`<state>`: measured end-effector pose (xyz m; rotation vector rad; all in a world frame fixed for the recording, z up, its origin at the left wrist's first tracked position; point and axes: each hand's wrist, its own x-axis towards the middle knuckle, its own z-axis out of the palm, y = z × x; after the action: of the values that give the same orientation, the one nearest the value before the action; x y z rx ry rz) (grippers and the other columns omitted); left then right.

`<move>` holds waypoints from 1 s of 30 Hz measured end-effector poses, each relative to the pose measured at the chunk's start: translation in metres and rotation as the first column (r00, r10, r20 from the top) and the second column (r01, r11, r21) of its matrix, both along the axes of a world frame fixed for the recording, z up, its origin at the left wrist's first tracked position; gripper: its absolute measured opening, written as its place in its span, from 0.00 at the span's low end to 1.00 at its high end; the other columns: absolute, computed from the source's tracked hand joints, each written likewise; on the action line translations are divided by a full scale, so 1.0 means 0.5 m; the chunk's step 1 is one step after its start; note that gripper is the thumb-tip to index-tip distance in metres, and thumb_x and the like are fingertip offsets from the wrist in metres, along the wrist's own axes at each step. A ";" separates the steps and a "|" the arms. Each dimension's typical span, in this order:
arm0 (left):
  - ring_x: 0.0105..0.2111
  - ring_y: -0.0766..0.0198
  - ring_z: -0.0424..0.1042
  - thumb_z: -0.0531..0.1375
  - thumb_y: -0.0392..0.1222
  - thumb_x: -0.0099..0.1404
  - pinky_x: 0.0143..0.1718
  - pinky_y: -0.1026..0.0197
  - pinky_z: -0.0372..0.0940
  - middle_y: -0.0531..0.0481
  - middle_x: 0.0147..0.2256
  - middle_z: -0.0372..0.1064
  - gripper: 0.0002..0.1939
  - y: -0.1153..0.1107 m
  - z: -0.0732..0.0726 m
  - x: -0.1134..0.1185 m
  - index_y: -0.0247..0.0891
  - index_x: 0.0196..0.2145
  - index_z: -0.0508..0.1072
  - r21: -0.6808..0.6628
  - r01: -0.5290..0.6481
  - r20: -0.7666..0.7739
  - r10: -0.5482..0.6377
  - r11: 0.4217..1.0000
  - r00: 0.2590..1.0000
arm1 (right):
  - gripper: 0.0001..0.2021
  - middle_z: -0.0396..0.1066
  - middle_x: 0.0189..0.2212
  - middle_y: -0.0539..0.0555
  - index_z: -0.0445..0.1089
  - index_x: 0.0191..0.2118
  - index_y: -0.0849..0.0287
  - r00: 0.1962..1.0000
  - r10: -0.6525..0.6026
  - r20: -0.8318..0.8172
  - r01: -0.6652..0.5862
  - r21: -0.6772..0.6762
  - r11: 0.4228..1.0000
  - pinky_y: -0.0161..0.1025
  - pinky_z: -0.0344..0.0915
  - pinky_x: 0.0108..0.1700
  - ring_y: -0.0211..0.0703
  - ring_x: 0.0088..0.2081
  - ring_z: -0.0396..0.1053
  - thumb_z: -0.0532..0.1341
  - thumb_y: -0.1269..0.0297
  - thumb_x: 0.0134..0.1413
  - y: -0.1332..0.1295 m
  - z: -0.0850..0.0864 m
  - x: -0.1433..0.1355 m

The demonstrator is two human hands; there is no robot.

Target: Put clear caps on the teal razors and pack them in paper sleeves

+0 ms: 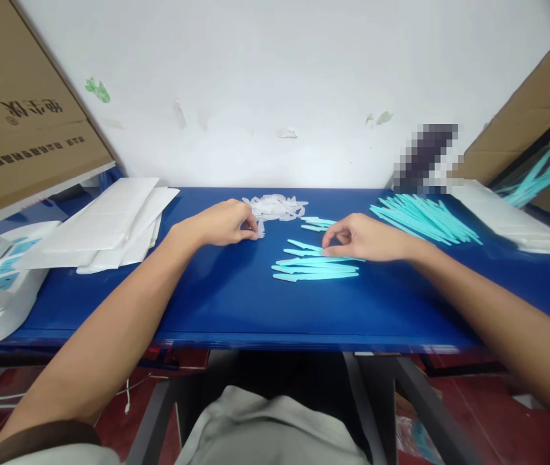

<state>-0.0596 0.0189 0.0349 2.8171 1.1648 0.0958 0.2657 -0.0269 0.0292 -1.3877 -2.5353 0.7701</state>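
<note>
At a blue table (236, 303), a person's left hand (250, 229) appears to pinch a small translucent piece (261, 228) between thumb and fingertips, just in front of a heap of similar pieces (275, 205). The right hand (329, 244) curls thumb and forefinger over a loose row of turquoise sticks (321, 277) lying near the table's middle (whether it grips one cannot be told), with a larger turquoise pile (425, 219) beyond the wrist. Handling such slim items well likely calls for a light fingertip hold, one at a time, leaving neighbouring sticks undisturbed.
</note>
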 end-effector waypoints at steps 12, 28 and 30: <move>0.44 0.53 0.77 0.57 0.43 0.73 0.44 0.55 0.67 0.42 0.44 0.80 0.14 -0.019 -0.023 0.048 0.37 0.43 0.82 0.108 0.080 -0.003 -0.080 0.991 0.997 | 0.18 0.53 0.19 0.44 0.80 0.40 0.59 0.997 0.072 -0.016 -0.072 -0.002 0.997 0.38 0.51 0.29 0.36 0.22 0.50 0.64 0.48 0.56 0.005 -0.003 0.005; 0.38 0.58 0.78 0.53 0.47 0.75 0.40 0.60 0.65 0.44 0.41 0.80 0.19 -0.026 -0.043 0.065 0.37 0.56 0.75 0.093 0.064 0.156 -0.079 0.994 0.985 | 0.09 0.61 0.23 0.47 0.72 0.31 0.56 0.995 0.033 0.093 -0.028 -0.054 0.998 0.39 0.51 0.30 0.38 0.25 0.54 0.63 0.55 0.52 0.019 0.001 0.025; 0.42 0.57 0.78 0.50 0.45 0.76 0.43 0.58 0.66 0.44 0.44 0.80 0.20 -0.023 -0.044 0.062 0.37 0.56 0.75 0.111 0.052 0.162 -0.069 0.993 0.984 | 0.10 0.59 0.22 0.46 0.70 0.29 0.56 0.995 0.037 0.093 -0.030 -0.085 0.996 0.40 0.50 0.29 0.37 0.25 0.52 0.63 0.55 0.52 0.019 0.003 0.028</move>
<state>-0.0286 0.0075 0.0130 2.8658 1.0670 0.3915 0.2799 -0.0176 0.0308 -1.4434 -2.6323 0.8454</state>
